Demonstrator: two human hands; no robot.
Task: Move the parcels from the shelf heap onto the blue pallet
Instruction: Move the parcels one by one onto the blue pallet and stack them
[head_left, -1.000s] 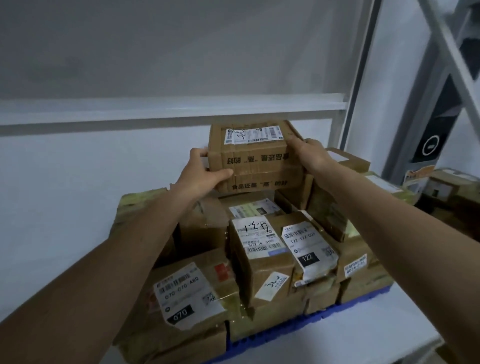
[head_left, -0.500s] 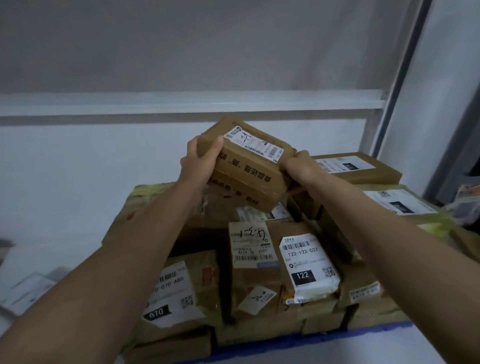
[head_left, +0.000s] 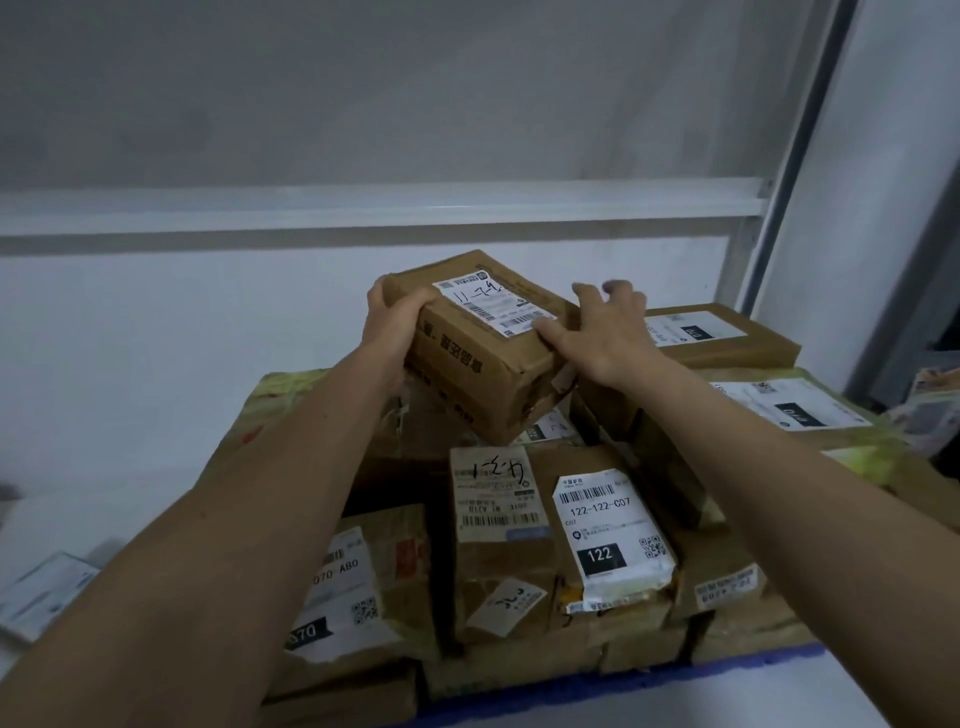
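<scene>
The left hand (head_left: 387, 332) curls its fingers round the far left corner of a tilted brown parcel (head_left: 483, 353), while the right hand (head_left: 605, 338) lies spread, fingers loose, against its right edge. The parcel hangs above the stacked parcels (head_left: 519, 545). Their blue pallet (head_left: 753, 657) shows only as a front strip, and most labels are blurred.

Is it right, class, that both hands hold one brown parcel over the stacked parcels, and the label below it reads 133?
No. The head view shows both hands, left hand and right hand, on the brown parcel, but the label reads 122.
</scene>
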